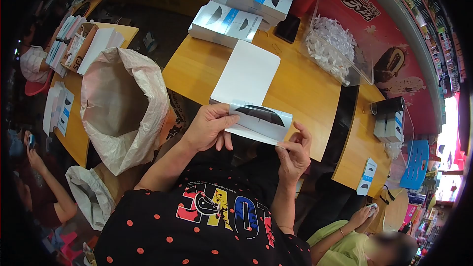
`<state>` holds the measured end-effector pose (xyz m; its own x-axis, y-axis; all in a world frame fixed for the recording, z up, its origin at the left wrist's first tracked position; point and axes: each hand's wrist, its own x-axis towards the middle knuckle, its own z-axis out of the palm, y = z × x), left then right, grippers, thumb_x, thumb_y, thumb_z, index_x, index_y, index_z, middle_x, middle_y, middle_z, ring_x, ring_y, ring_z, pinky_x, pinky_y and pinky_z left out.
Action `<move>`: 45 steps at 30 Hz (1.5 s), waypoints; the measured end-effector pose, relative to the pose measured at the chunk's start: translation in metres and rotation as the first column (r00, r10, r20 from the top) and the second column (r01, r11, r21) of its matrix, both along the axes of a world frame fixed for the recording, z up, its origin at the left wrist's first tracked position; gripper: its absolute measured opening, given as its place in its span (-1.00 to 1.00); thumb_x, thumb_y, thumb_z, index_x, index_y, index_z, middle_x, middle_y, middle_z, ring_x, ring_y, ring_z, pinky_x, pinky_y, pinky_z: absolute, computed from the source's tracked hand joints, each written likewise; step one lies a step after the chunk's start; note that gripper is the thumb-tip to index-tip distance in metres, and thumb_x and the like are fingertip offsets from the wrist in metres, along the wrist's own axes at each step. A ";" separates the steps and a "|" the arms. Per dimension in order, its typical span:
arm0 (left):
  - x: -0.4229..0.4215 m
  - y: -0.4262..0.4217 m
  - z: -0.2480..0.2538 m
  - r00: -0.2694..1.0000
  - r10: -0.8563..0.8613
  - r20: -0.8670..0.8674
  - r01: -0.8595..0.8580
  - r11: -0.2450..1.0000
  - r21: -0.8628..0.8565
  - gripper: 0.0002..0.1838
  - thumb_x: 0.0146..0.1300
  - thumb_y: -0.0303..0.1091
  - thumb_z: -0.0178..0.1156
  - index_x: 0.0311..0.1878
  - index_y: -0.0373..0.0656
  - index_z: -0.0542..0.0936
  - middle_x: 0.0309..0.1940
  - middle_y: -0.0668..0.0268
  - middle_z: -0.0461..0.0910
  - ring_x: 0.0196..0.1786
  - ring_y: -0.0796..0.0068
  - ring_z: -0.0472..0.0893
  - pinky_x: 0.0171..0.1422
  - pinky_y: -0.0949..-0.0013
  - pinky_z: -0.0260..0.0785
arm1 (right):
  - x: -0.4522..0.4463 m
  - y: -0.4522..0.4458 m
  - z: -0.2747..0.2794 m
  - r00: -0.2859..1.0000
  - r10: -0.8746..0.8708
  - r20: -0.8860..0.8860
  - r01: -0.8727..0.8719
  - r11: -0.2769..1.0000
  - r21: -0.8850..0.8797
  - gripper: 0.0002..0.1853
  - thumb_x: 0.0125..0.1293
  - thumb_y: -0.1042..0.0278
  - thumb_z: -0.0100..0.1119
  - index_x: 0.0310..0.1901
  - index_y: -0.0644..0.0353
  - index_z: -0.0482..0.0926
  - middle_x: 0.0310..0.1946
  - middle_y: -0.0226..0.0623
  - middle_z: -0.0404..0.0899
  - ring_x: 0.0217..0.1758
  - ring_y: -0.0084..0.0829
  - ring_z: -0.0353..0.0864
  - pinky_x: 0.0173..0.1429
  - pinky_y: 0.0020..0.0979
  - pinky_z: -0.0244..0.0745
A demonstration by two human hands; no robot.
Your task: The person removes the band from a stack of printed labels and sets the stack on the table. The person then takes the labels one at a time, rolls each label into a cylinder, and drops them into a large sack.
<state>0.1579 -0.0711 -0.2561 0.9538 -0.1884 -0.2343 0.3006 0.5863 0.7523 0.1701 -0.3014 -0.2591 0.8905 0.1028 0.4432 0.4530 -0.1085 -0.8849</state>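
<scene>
At the table [308, 106] edge, pinching a curled, part-folded sheet [266, 130] by its ends in left hand [209, 127] and right hand [294, 155], not yet flat, beside a seemingly undone white pile [249, 71], with seemingly finished printed stacks [225, 22] beyond.

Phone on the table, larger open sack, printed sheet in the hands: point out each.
phone [287, 28]: head view, middle of its dark face
larger open sack [106, 140]: head view, outer wall below the mouth
printed sheet [261, 115]: head view, dark umbrella picture between the hands [211, 127]
</scene>
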 end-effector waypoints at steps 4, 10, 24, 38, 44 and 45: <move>-0.007 -0.009 0.004 0.995 -0.080 0.054 0.076 0.994 0.079 -0.78 0.31 -0.48 0.08 -0.06 -0.42 0.53 -0.33 0.09 0.63 -0.43 0.33 0.69 -0.44 0.48 0.57 | -0.002 0.001 -0.009 0.971 -0.036 -0.237 0.092 0.969 0.230 -0.93 0.13 0.64 0.27 -0.34 0.32 0.59 -0.21 -0.25 0.58 -0.25 -0.58 0.48 -0.18 -0.58 0.40; -0.009 -0.017 -0.007 0.969 0.022 0.246 -0.047 0.994 0.096 -0.73 0.23 -0.56 0.14 0.00 -0.41 0.54 -0.19 0.09 0.63 -0.24 0.35 0.68 -0.15 0.37 0.59 | 0.001 0.004 -0.006 0.933 -0.086 -0.351 0.176 0.957 0.232 -0.81 0.12 0.67 0.28 -0.21 0.36 0.54 -0.41 -0.34 0.58 -0.38 -0.64 0.50 -0.21 -0.65 0.40; -0.010 -0.026 -0.015 0.998 0.066 -0.001 -0.065 0.989 0.134 -0.75 0.33 -0.40 0.11 -0.03 -0.37 0.55 -0.21 0.11 0.62 -0.33 0.33 0.70 -0.35 0.49 0.58 | 0.011 -0.004 -0.011 0.853 0.071 -0.516 0.077 0.963 0.260 -0.92 0.13 0.60 0.30 -0.32 0.35 0.61 -0.45 -0.40 0.60 -0.39 -0.66 0.51 -0.21 -0.65 0.41; -0.009 -0.025 -0.019 0.996 -0.004 -0.092 -0.008 0.992 -0.127 -0.73 0.38 -0.41 0.03 0.03 -0.39 0.51 -0.14 0.08 0.61 -0.14 0.28 0.67 -0.11 0.39 0.59 | 0.017 -0.003 -0.015 0.856 0.178 -0.485 -0.008 0.943 0.332 -0.95 0.17 0.61 0.26 -0.32 0.32 0.59 -0.43 -0.39 0.60 -0.37 -0.64 0.50 -0.20 -0.63 0.38; -0.011 -0.028 -0.019 0.998 0.066 -0.001 -0.066 0.998 0.017 -0.73 0.36 -0.43 0.04 0.01 -0.41 0.54 -0.14 0.04 0.62 -0.12 0.25 0.67 -0.04 0.33 0.57 | 0.018 -0.004 -0.013 0.780 0.206 -0.590 0.006 0.941 0.337 -0.90 0.22 0.58 0.20 -0.23 0.37 0.56 -0.41 -0.32 0.60 -0.62 -0.72 0.37 -0.55 -0.70 0.24; -0.012 -0.029 -0.018 0.996 0.086 0.013 -0.086 0.995 0.046 -0.73 0.36 -0.43 0.04 0.00 -0.41 0.54 -0.14 0.04 0.62 -0.12 0.26 0.67 -0.05 0.33 0.57 | 0.017 -0.001 -0.011 0.755 0.228 -0.614 0.016 0.931 0.365 -0.87 0.24 0.58 0.18 -0.19 0.40 0.54 -0.40 -0.30 0.60 -0.69 -0.74 0.33 -0.65 -0.71 0.18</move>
